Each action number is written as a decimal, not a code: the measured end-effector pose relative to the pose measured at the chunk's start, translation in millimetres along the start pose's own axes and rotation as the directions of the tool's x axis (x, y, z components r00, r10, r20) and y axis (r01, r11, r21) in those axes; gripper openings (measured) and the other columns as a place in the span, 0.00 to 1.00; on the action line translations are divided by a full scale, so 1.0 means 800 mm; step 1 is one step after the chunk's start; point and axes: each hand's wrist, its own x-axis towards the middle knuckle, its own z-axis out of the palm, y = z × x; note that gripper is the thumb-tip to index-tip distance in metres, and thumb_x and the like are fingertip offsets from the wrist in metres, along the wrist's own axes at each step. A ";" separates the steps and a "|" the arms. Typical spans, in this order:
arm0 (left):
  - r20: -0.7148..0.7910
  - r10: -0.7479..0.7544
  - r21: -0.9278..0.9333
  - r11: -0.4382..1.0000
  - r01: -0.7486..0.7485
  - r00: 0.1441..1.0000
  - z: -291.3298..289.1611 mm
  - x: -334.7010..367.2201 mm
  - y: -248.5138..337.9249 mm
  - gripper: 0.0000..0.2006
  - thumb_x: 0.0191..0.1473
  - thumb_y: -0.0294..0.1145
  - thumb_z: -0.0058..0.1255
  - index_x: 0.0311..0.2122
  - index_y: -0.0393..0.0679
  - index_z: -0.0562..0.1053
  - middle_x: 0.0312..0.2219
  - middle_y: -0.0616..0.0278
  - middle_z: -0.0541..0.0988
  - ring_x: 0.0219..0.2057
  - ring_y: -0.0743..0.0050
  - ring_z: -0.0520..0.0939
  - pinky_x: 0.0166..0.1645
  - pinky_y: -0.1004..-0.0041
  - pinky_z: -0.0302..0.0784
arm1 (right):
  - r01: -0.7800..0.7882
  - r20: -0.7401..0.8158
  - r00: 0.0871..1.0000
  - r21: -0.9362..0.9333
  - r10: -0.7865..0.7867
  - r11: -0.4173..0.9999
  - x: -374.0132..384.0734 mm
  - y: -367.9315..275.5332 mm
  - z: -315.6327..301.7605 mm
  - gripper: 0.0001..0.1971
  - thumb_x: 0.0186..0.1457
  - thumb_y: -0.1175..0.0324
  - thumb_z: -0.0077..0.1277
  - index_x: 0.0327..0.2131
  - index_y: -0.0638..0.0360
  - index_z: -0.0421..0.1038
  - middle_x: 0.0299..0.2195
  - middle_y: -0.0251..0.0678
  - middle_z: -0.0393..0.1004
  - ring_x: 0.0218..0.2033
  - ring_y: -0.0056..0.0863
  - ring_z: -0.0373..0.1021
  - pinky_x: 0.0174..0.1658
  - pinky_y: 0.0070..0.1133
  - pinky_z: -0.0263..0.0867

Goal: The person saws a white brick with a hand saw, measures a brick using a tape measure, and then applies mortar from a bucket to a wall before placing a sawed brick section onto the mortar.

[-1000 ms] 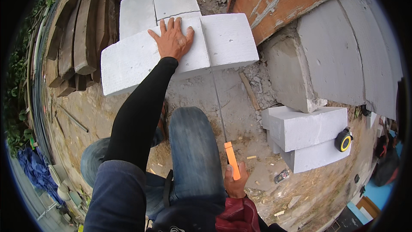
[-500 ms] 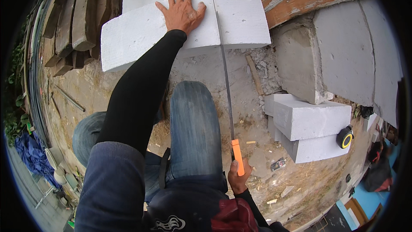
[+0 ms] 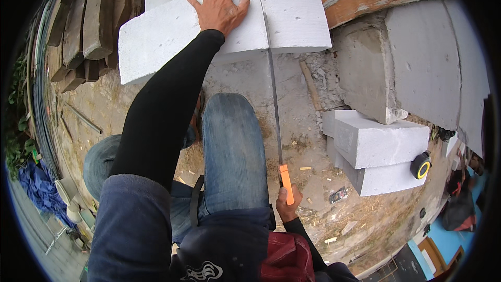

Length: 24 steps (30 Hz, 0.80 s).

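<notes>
One saw (image 3: 277,125) ran up the centre of the frame, the fingers of the right hand (image 3: 288,204) clenched round its orange handle (image 3: 285,183) at lower centre. A tape measure (image 3: 420,165) sat at the right end of stacked blocks (image 3: 387,146), mid-right. Farther off, at top centre, the saw lay along a slit (image 3: 262,0) in a white block (image 3: 162,39); left of it, the left hand (image 3: 223,13) rested on top, fingers spread, grasping nothing. Beams (image 3: 99,15) filled the upper left.

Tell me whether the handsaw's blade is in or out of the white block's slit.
In: the handsaw in the right hand shows its dark blade crossing the near edge of the white block into the slit.
</notes>
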 end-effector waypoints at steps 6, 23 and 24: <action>-0.018 0.011 -0.027 1.000 -0.011 1.000 0.007 0.007 0.005 0.37 0.56 0.68 0.38 0.60 0.49 0.72 0.57 0.55 0.74 0.62 0.48 0.68 0.60 0.18 0.40 | -0.045 -0.004 0.999 0.114 0.046 0.992 0.230 -0.095 0.056 0.16 0.61 0.65 0.53 0.24 0.61 0.61 0.15 0.41 0.61 0.14 0.34 0.62 0.21 0.30 0.58; -0.043 0.018 -0.039 0.999 -0.020 0.999 0.007 0.005 0.000 0.36 0.56 0.67 0.40 0.59 0.49 0.72 0.56 0.57 0.75 0.61 0.50 0.69 0.60 0.19 0.41 | 0.009 0.009 1.000 0.066 -0.009 0.998 0.074 0.042 0.050 0.17 0.60 0.59 0.53 0.24 0.61 0.64 0.14 0.38 0.64 0.15 0.34 0.67 0.23 0.30 0.63; -0.064 0.025 -0.027 0.999 -0.027 0.998 0.006 0.006 -0.002 0.36 0.57 0.66 0.40 0.59 0.49 0.72 0.56 0.57 0.75 0.61 0.50 0.69 0.60 0.19 0.41 | 0.026 0.004 1.000 0.036 -0.026 0.999 0.033 0.059 0.037 0.18 0.60 0.59 0.53 0.24 0.61 0.64 0.14 0.37 0.63 0.15 0.35 0.67 0.23 0.29 0.64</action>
